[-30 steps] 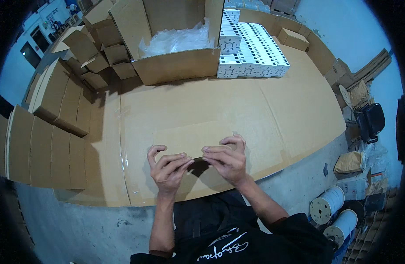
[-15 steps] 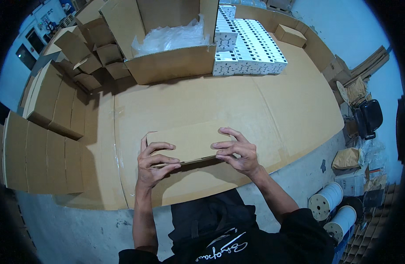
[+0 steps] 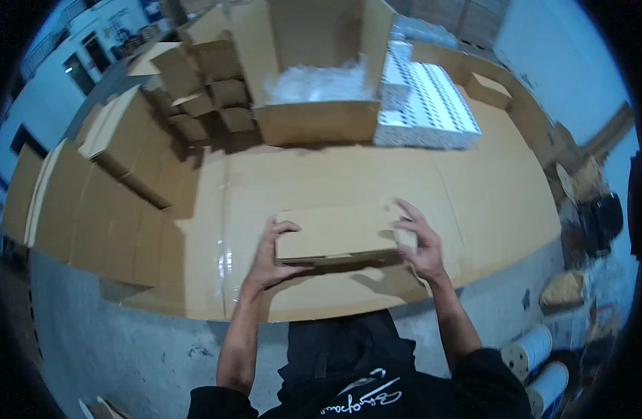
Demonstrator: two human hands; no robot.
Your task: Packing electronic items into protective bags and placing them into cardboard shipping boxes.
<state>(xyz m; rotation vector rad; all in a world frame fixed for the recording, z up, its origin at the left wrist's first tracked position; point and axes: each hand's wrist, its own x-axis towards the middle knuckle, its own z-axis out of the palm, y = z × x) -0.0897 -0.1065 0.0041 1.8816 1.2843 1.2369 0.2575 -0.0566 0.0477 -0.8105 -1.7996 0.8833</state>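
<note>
Near front edge of table, held box by left end in wide grip of left hand; spread blurred right hand at right end.

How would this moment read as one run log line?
left hand: on cardboard box, left end | right hand: at its right end | beyond: open carton, white boxes

a bluish wall rises at right; grey, marked floor borders the cardboard-covered table.
</note>
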